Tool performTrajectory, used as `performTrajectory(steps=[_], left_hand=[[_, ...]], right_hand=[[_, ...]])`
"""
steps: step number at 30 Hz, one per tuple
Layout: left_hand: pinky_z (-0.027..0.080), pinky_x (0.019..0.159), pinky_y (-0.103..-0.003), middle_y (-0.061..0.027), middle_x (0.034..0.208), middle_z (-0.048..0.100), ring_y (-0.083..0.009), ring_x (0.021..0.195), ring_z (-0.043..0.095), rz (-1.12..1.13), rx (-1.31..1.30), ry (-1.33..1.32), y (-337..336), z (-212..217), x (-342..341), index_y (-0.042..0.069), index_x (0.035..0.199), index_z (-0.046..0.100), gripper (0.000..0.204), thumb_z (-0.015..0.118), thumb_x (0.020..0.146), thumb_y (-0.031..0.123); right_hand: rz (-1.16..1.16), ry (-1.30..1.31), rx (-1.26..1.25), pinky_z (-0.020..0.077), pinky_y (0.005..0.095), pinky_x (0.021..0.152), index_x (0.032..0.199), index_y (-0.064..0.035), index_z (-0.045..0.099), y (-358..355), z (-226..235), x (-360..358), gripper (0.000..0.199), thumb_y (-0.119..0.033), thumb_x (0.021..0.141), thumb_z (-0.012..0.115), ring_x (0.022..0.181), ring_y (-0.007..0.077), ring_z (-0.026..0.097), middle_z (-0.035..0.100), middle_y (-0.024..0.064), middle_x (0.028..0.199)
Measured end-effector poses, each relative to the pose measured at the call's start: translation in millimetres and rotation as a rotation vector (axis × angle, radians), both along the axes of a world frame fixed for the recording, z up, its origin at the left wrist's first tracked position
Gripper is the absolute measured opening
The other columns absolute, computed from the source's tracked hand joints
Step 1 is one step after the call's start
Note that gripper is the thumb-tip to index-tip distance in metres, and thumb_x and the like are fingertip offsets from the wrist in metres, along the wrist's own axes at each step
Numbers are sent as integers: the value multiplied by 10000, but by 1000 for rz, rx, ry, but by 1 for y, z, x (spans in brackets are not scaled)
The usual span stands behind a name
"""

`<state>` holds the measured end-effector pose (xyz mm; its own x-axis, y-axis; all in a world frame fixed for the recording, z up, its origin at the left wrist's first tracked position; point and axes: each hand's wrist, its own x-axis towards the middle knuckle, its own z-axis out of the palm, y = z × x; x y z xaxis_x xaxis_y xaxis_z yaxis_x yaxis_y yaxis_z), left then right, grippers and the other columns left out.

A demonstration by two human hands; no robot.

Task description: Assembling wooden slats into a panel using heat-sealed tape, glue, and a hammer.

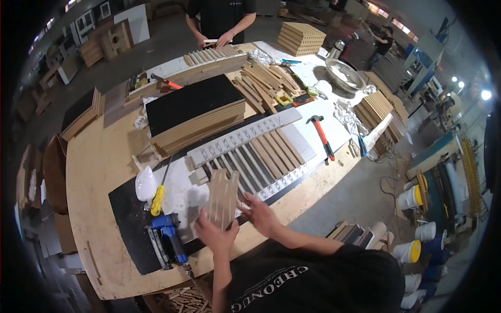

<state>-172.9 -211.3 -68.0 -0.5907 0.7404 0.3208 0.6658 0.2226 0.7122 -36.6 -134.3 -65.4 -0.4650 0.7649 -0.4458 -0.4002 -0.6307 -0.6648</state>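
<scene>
My left hand is closed around the lower end of a small bundle of flat wooden strips, held upright and side by side. At its right edge my right hand has its fingers curled, the fingertips close against the wood; what they pinch is too small to make out. Just beyond lies a slatted frame on the white sheet: a pale marked rail along its far side, grey bars and brown wooden slats across it. A blue nail gun rests left of my left hand.
A yellow-handled screwdriver and white bag lie left. Black-topped stacked boards stand beyond the frame. A red-handled hammer, loose strips and a round basin are farther right. Another person works across the table.
</scene>
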Motion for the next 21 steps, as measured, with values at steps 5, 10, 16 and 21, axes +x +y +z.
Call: performTrajectory(steps=[5,10,16,21], left_hand=[[358,914,-509,-211,1145,489,-411,1080,441,99,-336,88,97,-25,62,87,1294,391,898,789,546,384],[362,919,-504,-216,1175,461,-400,1096,440,178,-496,157,127,-14,107,75,1337,366,991,777,567,545],[382,907,-498,-240,1220,435,-402,1089,452,214,-226,211,62,12,59,27,1343,382,855,710,718,510],[383,914,-441,-210,1151,486,-366,1073,460,607,-52,278,-65,14,-83,3,1256,455,619,717,774,288]], right_hand=[[-121,143,43,328,387,1041,1398,-53,295,36,-14,115,570,-374,954,453,1233,247,449,429,109,1345],[-103,161,0,393,367,988,1351,-44,359,73,-26,151,502,-332,953,465,1170,240,510,501,100,1267],[4,62,261,439,338,890,1323,-52,413,98,-33,142,468,-318,948,494,1071,232,545,531,68,1223],[91,183,164,369,357,957,1379,-69,357,108,-37,116,569,-379,922,493,1148,236,475,467,70,1290]])
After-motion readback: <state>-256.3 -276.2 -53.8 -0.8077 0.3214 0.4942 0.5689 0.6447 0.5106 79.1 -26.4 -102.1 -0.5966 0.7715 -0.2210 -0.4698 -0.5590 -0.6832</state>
